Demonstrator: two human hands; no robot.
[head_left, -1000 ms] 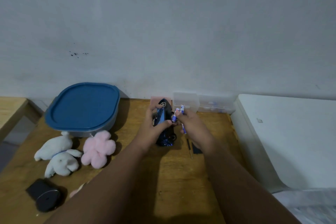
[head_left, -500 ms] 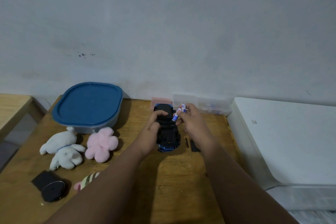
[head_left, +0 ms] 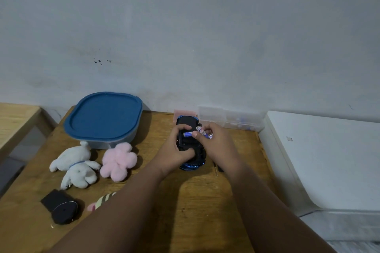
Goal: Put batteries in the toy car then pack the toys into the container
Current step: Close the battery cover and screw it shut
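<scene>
Toy car point(head_left: 186, 122): belly-up on the table point(head_left: 201, 201), near the lidded container point(head_left: 102, 117).
Left hand point(head_left: 174, 150): fingers curled round the car, gripping it.
Right hand point(head_left: 216, 141): pinching batteries point(head_left: 203, 131), one blue cell at the car's underside.

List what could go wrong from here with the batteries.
1. The right hand pinches several batteries at once while seating one in the toy car; a spare may slip out and roll away.
2. The small dark pieces lying beside the right wrist could get swept across or off the table.
</scene>
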